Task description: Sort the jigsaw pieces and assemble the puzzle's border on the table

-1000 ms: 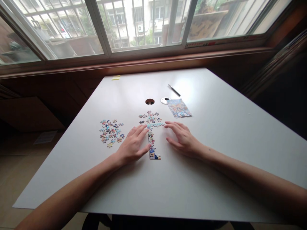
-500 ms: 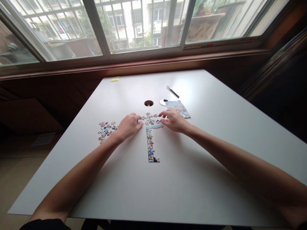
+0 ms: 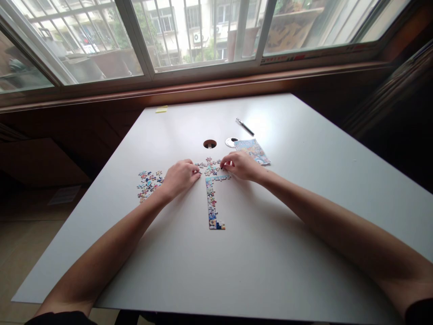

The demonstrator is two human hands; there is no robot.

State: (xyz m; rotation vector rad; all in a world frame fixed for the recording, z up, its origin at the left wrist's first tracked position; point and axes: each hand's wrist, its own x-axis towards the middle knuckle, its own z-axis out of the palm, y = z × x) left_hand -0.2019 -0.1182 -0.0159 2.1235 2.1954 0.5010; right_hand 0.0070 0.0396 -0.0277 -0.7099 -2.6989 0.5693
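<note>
A joined strip of jigsaw pieces [image 3: 212, 203] forms an L on the white table [image 3: 270, 234], its long leg running toward me. Just beyond its corner lies a small cluster of loose pieces [image 3: 210, 166]. My left hand [image 3: 180, 177] rests curled at the cluster's left side, fingertips touching the pieces. My right hand [image 3: 241, 166] sits at the cluster's right side with fingertips pinched on a loose piece there. A larger pile of loose pieces [image 3: 147, 184] lies left of my left wrist.
A picture card [image 3: 253, 150] lies behind my right hand, beside a round cap [image 3: 231, 142] and a cable hole [image 3: 209, 144]. A pen [image 3: 245, 127] lies farther back and a yellow note [image 3: 161, 109] sits at the far edge. Windows run along the wall beyond.
Both hands left the strip's sides and reached forward to the small cluster. My right fingers have closed on a piece there.
</note>
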